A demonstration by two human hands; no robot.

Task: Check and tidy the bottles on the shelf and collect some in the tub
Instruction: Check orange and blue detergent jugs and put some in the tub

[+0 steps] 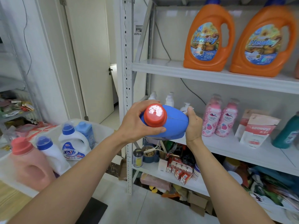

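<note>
- Holding the blue bottle (175,122) lying cap-toward-me: left hand (135,125) grips the neck end, right hand (193,126) the base.
- Tub (102,135) sits off left, nearer the left hand.

Both bare forearms reach forward and converge. The left grip (137,122) wraps the neck end of a blue bottle (175,122), fingers curled over it, thumb hooked beneath the red cap (155,114). The right grip (193,125) clasps the bottle's opposite end, palm facing the left grip, fingers curled behind.
</note>
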